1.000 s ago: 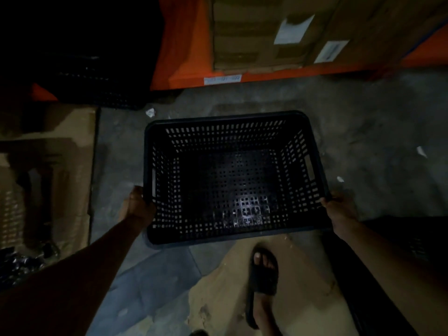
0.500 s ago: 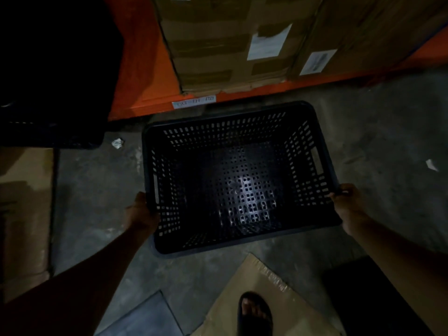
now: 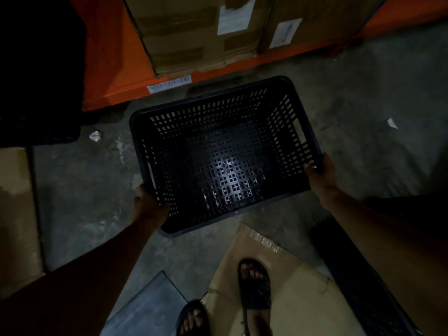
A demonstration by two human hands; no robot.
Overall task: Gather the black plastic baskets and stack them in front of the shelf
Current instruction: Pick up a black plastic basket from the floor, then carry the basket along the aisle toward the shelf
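Observation:
A black perforated plastic basket (image 3: pixel 225 151) fills the middle of the view, empty, tilted with its far end toward the orange shelf (image 3: pixel 114 76). My left hand (image 3: pixel 148 204) grips its near left rim. My right hand (image 3: pixel 322 173) grips the near right corner of the rim. The basket sits low over the concrete floor just in front of the shelf's bottom beam; whether it touches the floor is unclear. A second black basket (image 3: pixel 358 282) lies in shadow at the lower right, partly hidden by my right arm.
Cardboard boxes (image 3: pixel 194 32) with white labels fill the shelf. A dark basket-like mass (image 3: pixel 41 93) stands at the far left. Flattened cardboard (image 3: pixel 298 292) lies under my sandalled feet (image 3: pixel 254 284). More cardboard (image 3: pixel 17 209) lies at left. Paper scraps (image 3: pixel 95 135) dot the floor.
The basket has moved forward and to the right, closer to the orange shelf beam, and turned slightly. Both hands have kept their grip. My feet have stepped forward onto the cardboard.

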